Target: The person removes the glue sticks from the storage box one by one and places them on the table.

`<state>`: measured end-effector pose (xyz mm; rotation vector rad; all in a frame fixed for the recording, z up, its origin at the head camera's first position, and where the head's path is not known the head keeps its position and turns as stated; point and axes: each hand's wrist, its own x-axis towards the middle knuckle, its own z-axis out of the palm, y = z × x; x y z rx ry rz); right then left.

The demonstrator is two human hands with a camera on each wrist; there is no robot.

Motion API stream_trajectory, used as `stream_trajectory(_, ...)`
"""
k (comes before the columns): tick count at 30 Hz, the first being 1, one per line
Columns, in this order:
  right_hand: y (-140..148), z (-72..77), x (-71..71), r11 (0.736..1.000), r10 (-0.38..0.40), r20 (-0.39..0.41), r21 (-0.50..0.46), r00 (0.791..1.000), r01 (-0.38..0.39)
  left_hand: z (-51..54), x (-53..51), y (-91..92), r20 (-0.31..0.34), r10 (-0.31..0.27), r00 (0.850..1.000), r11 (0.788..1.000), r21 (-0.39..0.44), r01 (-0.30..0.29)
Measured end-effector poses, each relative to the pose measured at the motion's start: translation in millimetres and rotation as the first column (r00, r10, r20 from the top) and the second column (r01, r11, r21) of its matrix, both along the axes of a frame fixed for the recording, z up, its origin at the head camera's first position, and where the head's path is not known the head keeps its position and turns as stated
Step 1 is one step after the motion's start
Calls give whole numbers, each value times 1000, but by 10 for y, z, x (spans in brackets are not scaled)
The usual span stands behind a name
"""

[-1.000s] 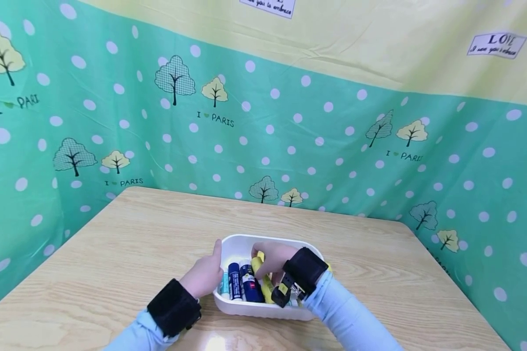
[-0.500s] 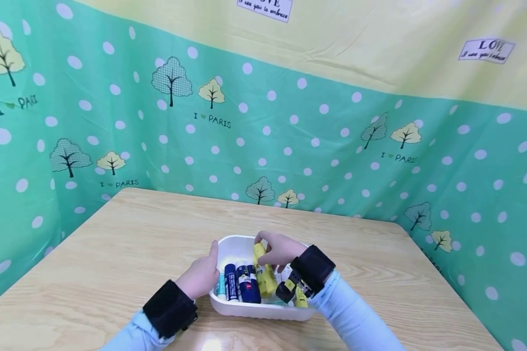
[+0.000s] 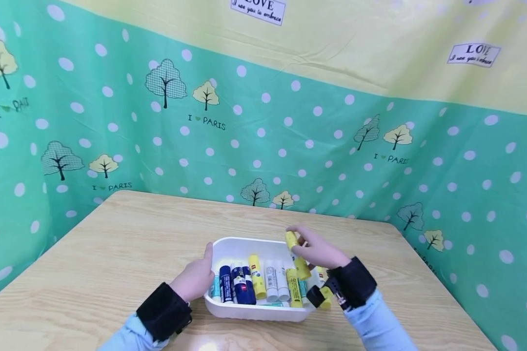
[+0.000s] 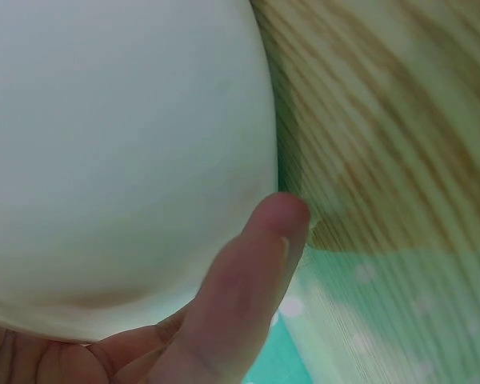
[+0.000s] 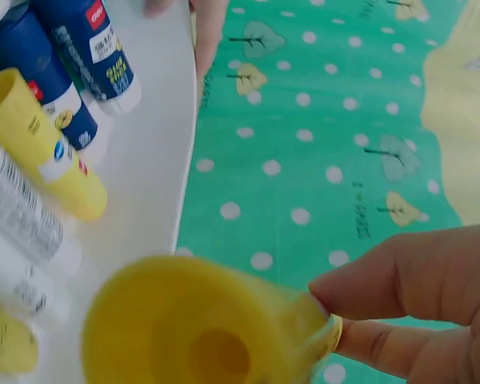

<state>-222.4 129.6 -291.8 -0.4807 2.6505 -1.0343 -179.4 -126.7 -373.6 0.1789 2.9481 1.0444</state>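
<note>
A white plastic bin on the table holds several glue sticks in a row. My left hand grips the bin's left rim, with one finger lying along the edge; the left wrist view shows fingers against the white wall. Over the bin's right end, my right hand pinches a yellow glue stick between thumb and fingers. Its hollow base faces the camera in the right wrist view. Inside stand navy glue sticks, another yellow glue stick, and white glue sticks.
Beside the bin's right end, more yellow shows, partly hidden by the right wrist. The wooden table extends around the bin. A green and yellow printed curtain hangs behind and at both sides.
My right hand has lifted the yellow glue stick and carried it rightward, from the bin's middle to above its right end. The left hand has stayed at the left rim.
</note>
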Motion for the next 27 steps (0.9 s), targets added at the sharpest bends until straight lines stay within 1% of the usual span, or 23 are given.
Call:
stream_trajectory(2,118,0,20,999,-23,-7,-26,1000,23,7,5,-10,-3,-1,1000,1000,-11,1)
stream_trajectory(8,452,-45,58,996,-79,-39,-55,996,77,15,5,-7,-2,2,1000,1000,-16,-2)
stream_trajectory(12,634,-110,80,988,-147,-53,-54,988,144,24,6,-13,12,6,1000,1000,-3,-6)
stream_trajectory(15,749,-194,94,979,-205,-62,-39,977,202,35,2,-14,19,3,1000,1000,0,-3)
stream_trajectory(19,840,-338,89,966,-259,-63,-26,964,258,54,4,-26,25,0,1000,1000,-11,1)
stream_trajectory(23,891,-475,69,958,-287,-49,-29,957,286,60,-1,-27,20,-9,1000,1000,-20,10)
stream_trajectory(27,920,-559,50,953,-303,-30,-10,953,302,51,-5,-21,27,-7,1000,1000,-10,7)
